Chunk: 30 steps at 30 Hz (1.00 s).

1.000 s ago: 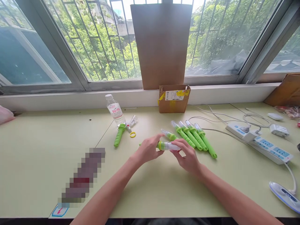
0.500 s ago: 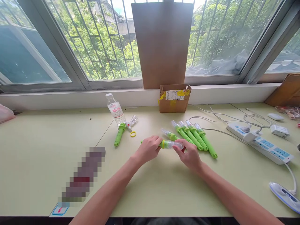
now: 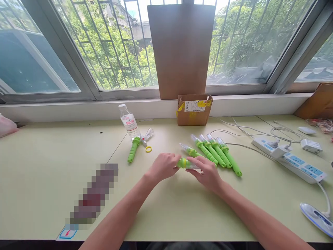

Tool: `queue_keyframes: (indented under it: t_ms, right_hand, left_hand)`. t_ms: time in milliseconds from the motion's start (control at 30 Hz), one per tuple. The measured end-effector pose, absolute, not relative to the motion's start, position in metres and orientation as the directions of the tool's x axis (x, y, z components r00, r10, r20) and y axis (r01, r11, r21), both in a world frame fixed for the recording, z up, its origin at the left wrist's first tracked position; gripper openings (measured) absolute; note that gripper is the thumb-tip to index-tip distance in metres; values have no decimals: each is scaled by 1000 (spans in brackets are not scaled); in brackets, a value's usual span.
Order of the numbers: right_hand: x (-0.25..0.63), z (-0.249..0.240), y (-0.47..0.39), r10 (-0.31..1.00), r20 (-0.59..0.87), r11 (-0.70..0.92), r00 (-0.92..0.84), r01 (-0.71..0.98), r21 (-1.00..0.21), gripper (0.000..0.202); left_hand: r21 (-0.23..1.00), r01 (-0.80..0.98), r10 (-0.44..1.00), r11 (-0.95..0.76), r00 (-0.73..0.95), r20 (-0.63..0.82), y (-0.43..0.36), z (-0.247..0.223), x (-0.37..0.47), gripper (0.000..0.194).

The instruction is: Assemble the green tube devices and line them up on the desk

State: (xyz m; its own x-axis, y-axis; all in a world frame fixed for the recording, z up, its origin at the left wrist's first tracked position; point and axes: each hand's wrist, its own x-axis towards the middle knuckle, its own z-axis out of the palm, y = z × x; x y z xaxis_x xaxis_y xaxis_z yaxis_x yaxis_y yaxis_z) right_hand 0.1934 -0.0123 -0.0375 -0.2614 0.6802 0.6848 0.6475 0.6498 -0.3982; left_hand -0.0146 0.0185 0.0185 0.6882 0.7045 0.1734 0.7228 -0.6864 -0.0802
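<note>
Low over the table, I hold a green plastic stick [image 3: 183, 163] with a yellow band and a clear tip, lying nearly level. My left hand [image 3: 165, 167] is closed around its green handle, which is mostly hidden. The fingers of my right hand [image 3: 206, 171] wrap the clear tip and cover most of it. Just beyond my right hand, several similar green sticks [image 3: 213, 151] lie side by side, clear tips pointing away. Left of my hands are a green handle [image 3: 133, 150], a loose clear tip [image 3: 149, 134] and a yellow ring [image 3: 148, 149].
A water bottle [image 3: 130, 123] stands behind the loose parts. An open cardboard box [image 3: 195, 118] is against the window wall. A power strip [image 3: 288, 159] with cables lies on the right, near a white device [image 3: 316, 217]. A blurred strip [image 3: 95, 191] lies on the left.
My right hand has shifted left along the stick, its fingers now covering more of the clear tip and reaching the yellow band. My left hand keeps its grip.
</note>
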Motion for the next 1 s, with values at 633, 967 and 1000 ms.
queue_keyframes:
  t_ms: [633, 967, 1000]
  right_hand:
    - [205, -30, -6, 763, 586, 609, -272, 605, -513, 27]
    - [204, -34, -12, 652, 620, 670, -438, 716, -198, 26]
    - [203, -33, -14, 694, 589, 655, -413, 702, -279, 25]
  left_hand:
    - [-100, 691, 669, -715, 719, 185, 25, 10, -14, 18]
    - [-37, 783, 777, -621, 621, 103, 39, 5, -25, 11]
    - [-69, 778, 768, -624, 627, 132, 40, 4, -24, 12]
